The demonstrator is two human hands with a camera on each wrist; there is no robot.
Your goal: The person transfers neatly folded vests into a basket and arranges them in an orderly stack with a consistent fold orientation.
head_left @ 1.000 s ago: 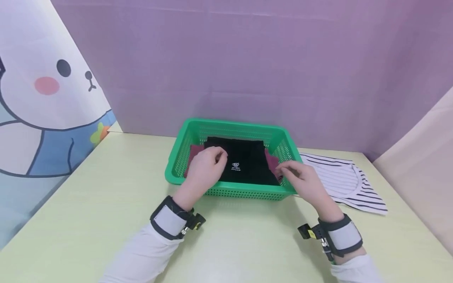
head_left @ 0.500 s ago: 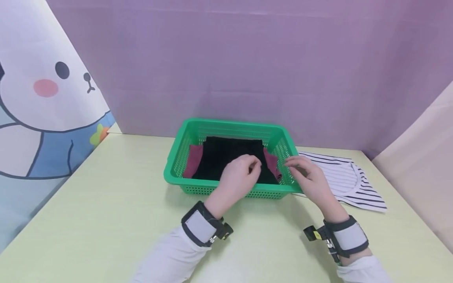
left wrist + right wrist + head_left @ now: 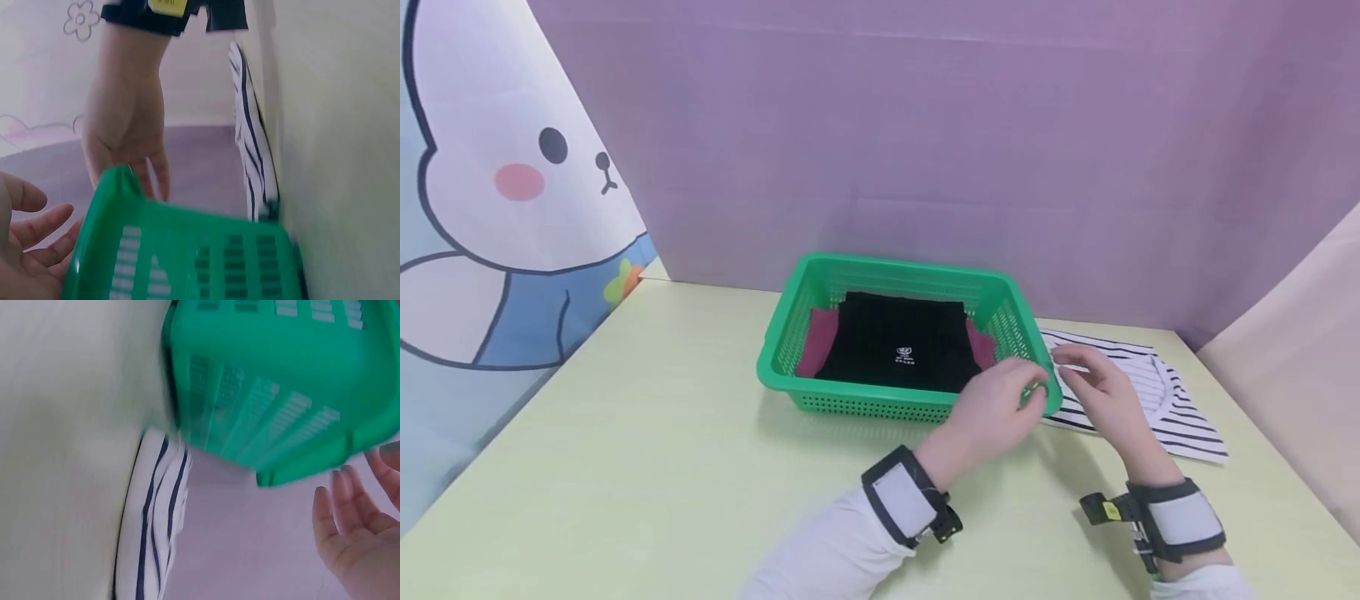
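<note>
Now the flat white, navy-striped shirt [image 3: 1138, 390] lies beside the green plastic basket [image 3: 895, 404]; both loosely open, empty hands, left [image 3: 996, 410] and right [image 3: 1101, 392], have shifted from the basket toward it.

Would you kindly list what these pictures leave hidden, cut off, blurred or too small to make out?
- Print on the black garment: too small to read, head view.
- Maroon garment: mostly covered by the black one.
- Striped shirt: partly hidden by the right hand and green basket.
- Basket wall: motion-blurred, right wrist view.
- Left hand: cut off by the edge in the left wrist view.
</note>
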